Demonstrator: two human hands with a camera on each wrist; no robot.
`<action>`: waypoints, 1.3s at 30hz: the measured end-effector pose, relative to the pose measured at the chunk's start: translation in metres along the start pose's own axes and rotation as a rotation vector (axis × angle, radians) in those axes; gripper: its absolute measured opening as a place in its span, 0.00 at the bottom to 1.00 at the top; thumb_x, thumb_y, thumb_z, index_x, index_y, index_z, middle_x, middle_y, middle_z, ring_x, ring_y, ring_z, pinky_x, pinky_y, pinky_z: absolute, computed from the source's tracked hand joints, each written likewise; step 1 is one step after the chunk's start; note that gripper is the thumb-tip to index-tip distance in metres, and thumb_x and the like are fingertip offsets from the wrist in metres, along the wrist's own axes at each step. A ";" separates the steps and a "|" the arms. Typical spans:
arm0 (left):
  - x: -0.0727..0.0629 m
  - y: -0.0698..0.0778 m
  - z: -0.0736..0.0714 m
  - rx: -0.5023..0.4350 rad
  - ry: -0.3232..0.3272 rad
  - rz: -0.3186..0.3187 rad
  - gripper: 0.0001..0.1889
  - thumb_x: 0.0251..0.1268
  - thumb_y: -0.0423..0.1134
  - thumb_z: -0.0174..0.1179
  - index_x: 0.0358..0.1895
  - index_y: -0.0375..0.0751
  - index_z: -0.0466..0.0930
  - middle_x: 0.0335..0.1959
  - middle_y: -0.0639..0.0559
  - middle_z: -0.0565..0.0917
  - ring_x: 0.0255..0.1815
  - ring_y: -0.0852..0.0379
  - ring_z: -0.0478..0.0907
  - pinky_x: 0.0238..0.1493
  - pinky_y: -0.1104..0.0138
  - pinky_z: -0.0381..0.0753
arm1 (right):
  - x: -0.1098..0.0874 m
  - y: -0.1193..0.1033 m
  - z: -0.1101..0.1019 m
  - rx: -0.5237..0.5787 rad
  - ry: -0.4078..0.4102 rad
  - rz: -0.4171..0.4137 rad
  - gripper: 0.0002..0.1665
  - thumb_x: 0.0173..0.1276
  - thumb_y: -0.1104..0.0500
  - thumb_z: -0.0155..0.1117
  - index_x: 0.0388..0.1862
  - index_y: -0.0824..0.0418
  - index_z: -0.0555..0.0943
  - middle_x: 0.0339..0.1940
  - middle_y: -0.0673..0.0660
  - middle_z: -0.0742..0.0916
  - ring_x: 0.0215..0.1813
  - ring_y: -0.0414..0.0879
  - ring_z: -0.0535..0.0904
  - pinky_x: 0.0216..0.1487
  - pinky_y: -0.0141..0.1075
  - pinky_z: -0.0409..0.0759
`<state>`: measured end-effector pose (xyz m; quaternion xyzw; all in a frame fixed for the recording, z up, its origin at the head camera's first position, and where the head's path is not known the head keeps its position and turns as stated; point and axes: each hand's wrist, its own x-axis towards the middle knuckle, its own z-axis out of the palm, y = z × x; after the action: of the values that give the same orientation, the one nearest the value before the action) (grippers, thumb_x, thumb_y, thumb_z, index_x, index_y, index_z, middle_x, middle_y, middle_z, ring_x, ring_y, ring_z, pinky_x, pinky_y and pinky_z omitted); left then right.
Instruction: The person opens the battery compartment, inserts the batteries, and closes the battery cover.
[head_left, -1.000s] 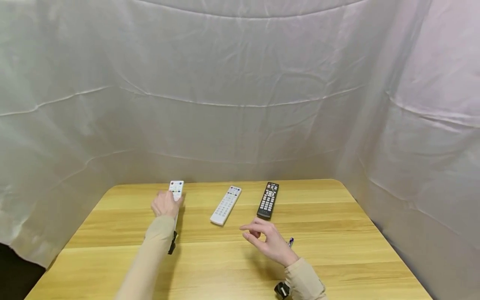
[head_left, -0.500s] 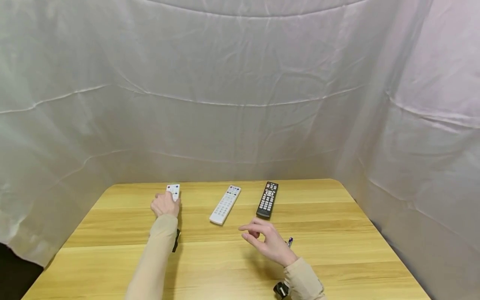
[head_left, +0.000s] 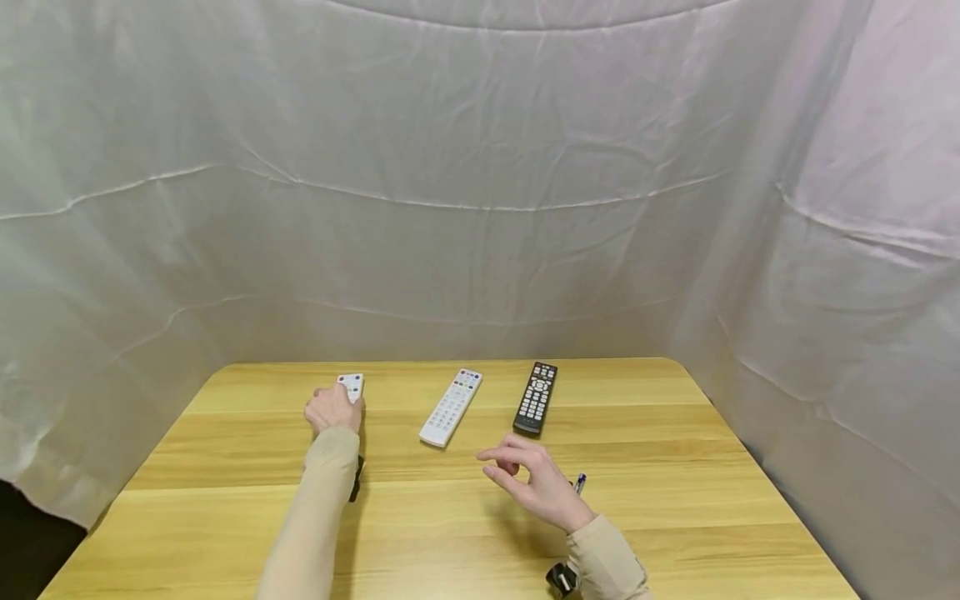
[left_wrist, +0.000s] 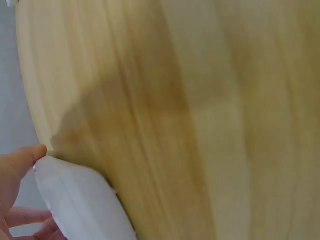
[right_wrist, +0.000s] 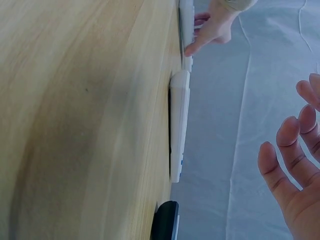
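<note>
At the far left of the table, my left hand [head_left: 333, 408] grips a white remote control [head_left: 352, 383] from above; its far end with coloured buttons shows beyond the fingers. In the left wrist view the thumb lies along one side of that white remote [left_wrist: 82, 200], fingers on the other. A second white remote [head_left: 452, 408] lies slanted near the middle, and a black remote [head_left: 536, 400] lies to its right. My right hand [head_left: 536, 483] hovers in front of the black remote, fingers loosely bent and holding nothing. In the right wrist view its fingers [right_wrist: 295, 150] are apart.
A thin blue-tipped object [head_left: 581, 482] shows partly behind the right wrist. The wooden table [head_left: 420, 533] has rounded far corners, and a grey cloth curtain [head_left: 480, 250] stands along its back and sides.
The left hand's remote has drawn slightly nearer along the table, less of it showing past the fingers. The right hand and the two other remotes have stayed in place.
</note>
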<state>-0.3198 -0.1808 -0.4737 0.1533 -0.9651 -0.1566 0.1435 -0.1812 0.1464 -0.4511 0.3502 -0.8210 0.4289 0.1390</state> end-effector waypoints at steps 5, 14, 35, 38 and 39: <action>-0.001 -0.002 0.003 0.010 0.004 0.005 0.22 0.62 0.48 0.67 0.42 0.28 0.80 0.34 0.28 0.83 0.32 0.36 0.81 0.26 0.53 0.81 | 0.000 0.000 0.000 -0.004 0.001 0.002 0.10 0.73 0.61 0.64 0.49 0.55 0.87 0.29 0.48 0.80 0.31 0.46 0.73 0.34 0.23 0.71; 0.001 -0.007 0.002 -0.017 -0.069 -0.043 0.24 0.61 0.55 0.66 0.35 0.33 0.79 0.29 0.35 0.82 0.30 0.41 0.79 0.27 0.56 0.77 | 0.000 -0.001 -0.001 -0.008 -0.001 0.024 0.10 0.73 0.60 0.63 0.50 0.55 0.87 0.29 0.47 0.80 0.31 0.45 0.72 0.34 0.23 0.71; -0.017 0.050 0.013 -0.030 -0.109 0.136 0.50 0.64 0.68 0.58 0.73 0.26 0.61 0.72 0.21 0.61 0.76 0.24 0.53 0.82 0.39 0.55 | -0.001 -0.002 -0.001 -0.003 -0.002 0.033 0.10 0.73 0.59 0.63 0.50 0.54 0.87 0.29 0.47 0.80 0.32 0.47 0.73 0.35 0.24 0.71; -0.022 0.065 0.017 -0.054 -0.121 0.158 0.50 0.63 0.68 0.59 0.71 0.25 0.63 0.71 0.21 0.62 0.76 0.25 0.55 0.82 0.41 0.56 | -0.001 -0.002 -0.001 -0.002 0.001 0.028 0.10 0.73 0.59 0.63 0.50 0.54 0.87 0.29 0.47 0.80 0.31 0.47 0.73 0.35 0.24 0.71; -0.024 0.069 0.018 -0.057 -0.122 0.164 0.49 0.63 0.68 0.59 0.70 0.25 0.64 0.70 0.22 0.64 0.74 0.26 0.57 0.81 0.42 0.58 | -0.001 -0.001 -0.001 -0.003 0.001 0.027 0.10 0.73 0.59 0.63 0.50 0.54 0.87 0.29 0.47 0.80 0.31 0.47 0.73 0.35 0.24 0.71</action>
<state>-0.3214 -0.1056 -0.4713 0.0596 -0.9765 -0.1806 0.1012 -0.1795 0.1473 -0.4500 0.3387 -0.8261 0.4299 0.1341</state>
